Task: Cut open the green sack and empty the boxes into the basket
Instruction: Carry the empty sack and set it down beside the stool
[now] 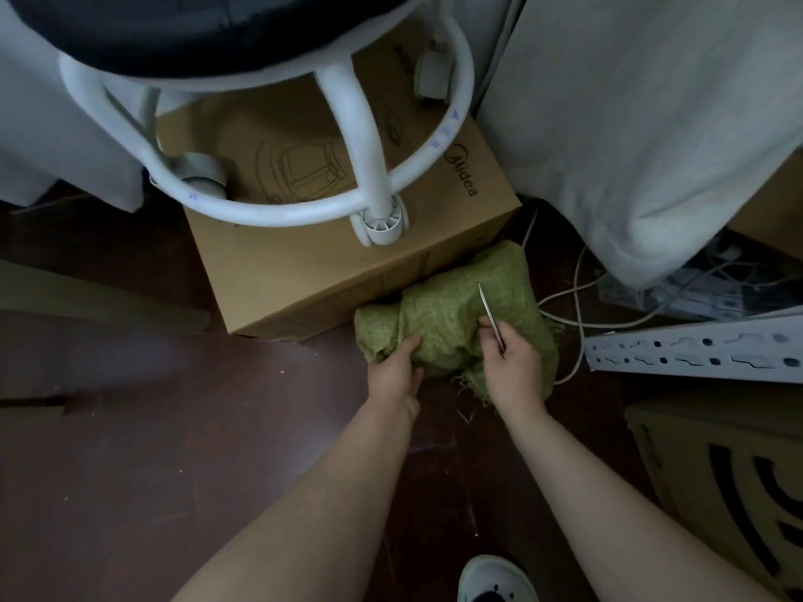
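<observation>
1. While one green sack (452, 315) lies on the dark floor (217, 427) against a cardboard box (330, 262) printed "Midea", two bare hands work it.
2. The left hand (395, 369) clutches its near fold.
3. The right hand (512, 367) grips a slim metal blade (490, 314), tip on the fabric.
4. Open floor lies left; cables (578, 293) crowd the right.

A cardboard box (339, 262) printed "Midea" sits on the dark red floor (174, 427). Above it is a white stool base (278, 202) with casters, under a dark seat (195, 28). White cloth (652, 123) hangs at right, with white cables (578, 297) below it. A slotted metal rail (695, 349) lies at right, another box (730, 484) nearer. A white shoe (495, 580) shows at the bottom.
</observation>
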